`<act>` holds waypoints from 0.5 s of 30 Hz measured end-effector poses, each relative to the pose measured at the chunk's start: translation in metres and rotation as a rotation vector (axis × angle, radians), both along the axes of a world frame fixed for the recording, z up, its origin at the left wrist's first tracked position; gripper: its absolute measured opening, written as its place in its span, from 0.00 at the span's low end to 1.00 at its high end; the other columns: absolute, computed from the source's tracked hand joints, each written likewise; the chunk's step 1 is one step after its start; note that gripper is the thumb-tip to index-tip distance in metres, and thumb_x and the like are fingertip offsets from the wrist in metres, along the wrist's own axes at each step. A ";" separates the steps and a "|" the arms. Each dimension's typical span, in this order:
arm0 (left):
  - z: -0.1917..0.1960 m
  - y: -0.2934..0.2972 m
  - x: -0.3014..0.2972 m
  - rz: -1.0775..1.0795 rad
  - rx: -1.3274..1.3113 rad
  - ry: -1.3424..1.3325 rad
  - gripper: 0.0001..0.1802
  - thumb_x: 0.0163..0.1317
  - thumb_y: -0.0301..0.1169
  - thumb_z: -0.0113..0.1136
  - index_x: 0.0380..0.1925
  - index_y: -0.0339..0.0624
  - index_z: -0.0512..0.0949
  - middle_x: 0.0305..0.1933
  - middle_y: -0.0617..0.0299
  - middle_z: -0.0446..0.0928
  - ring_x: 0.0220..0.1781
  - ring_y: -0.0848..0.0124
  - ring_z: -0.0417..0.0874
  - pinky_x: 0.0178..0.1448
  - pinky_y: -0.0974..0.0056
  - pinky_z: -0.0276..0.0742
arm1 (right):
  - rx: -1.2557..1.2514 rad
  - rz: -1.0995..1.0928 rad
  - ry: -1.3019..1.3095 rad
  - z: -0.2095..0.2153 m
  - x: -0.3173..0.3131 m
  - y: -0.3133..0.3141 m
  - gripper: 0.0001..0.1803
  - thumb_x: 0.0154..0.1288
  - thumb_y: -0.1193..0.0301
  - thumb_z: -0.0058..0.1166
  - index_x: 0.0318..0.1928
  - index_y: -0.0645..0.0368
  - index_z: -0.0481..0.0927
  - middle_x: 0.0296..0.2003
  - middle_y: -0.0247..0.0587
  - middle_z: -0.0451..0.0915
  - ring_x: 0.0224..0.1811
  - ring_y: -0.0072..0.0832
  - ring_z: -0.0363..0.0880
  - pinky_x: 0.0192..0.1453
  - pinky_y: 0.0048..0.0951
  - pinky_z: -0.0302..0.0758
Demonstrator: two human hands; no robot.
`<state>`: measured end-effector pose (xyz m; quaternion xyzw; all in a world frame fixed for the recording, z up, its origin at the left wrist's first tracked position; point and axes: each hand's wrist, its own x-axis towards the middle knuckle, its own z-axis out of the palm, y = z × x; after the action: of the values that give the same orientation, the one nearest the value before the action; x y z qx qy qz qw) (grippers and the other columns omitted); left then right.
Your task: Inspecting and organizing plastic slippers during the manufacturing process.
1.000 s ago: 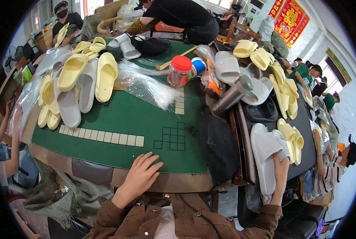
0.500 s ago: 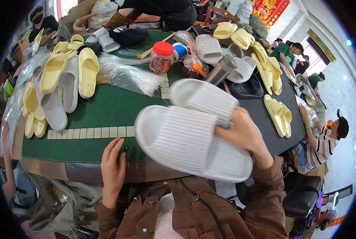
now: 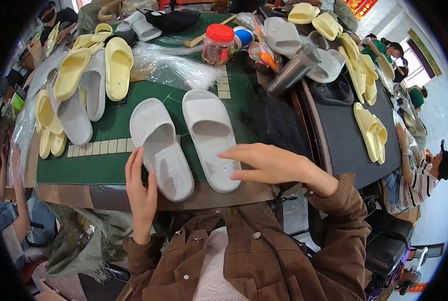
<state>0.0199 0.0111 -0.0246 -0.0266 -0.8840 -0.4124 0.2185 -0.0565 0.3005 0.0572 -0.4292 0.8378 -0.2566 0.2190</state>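
Left hand: [image 3: 143,193] over the green mat's [image 3: 83,170] near edge, left of its middle; long fingers close together, thumb apart; tips at the left slipper's [image 3: 174,173] outer side, contact cannot be told.
Right hand: [image 3: 284,163] above the mat's near right part; fingers extended, thumb parted below, nothing pinched; tips over the right slipper's [image 3: 211,135] heel, contact unclear.
Grey pair: both on the mat's near middle, soles down, toes pointing away; heels cross its near edge onto the brown border [image 3: 256,194]. Narrow gap between the two.
Pair, surface: matte, foam-like; ribbed straps, rounded toes; small round sticker [image 3: 225,168] on right heel.
Room: green strip between the mat's near left edge and its row of pale squares [image 3: 101,147].
Right of mat: black mesh [image 3: 279,118], then a smooth dark tabletop [image 3: 344,153] bearing a yellow pair [image 3: 367,125].
Mat, far left: overlapping yellow and grey slippers [image 3: 71,80].
Mat, far middle: crinkled, glossy clear film [image 3: 169,65]; red-lidded jar [image 3: 218,47] beyond.
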 end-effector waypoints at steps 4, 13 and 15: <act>0.003 0.010 0.000 0.061 -0.335 0.065 0.26 0.58 0.21 0.54 0.59 0.39 0.69 0.63 0.49 0.64 0.63 0.51 0.64 0.65 0.53 0.61 | 0.052 -0.018 -0.025 0.020 0.019 0.050 0.27 0.68 0.59 0.48 0.59 0.66 0.68 0.53 0.53 0.74 0.54 0.48 0.73 0.59 0.40 0.69; 0.002 0.045 -0.016 -0.214 -0.272 -0.147 0.36 0.60 0.36 0.57 0.68 0.49 0.57 0.68 0.34 0.53 0.70 0.40 0.53 0.71 0.48 0.49 | -0.202 -0.890 0.063 0.053 0.073 0.183 0.18 0.66 0.71 0.52 0.55 0.64 0.74 0.45 0.42 0.81 0.47 0.26 0.79 0.50 0.28 0.75; 0.000 0.052 -0.022 -0.206 -0.395 -0.194 0.37 0.61 0.42 0.56 0.69 0.52 0.56 0.69 0.33 0.51 0.70 0.39 0.51 0.72 0.46 0.46 | -0.296 -1.065 0.079 0.037 0.077 0.232 0.16 0.69 0.71 0.49 0.53 0.63 0.76 0.44 0.36 0.81 0.47 0.22 0.78 0.50 0.24 0.74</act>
<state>-0.0022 0.0633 -0.0243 -0.1190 -0.9570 -0.2523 0.0799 0.0207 0.5326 0.0944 0.0182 0.9016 -0.4308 -0.0353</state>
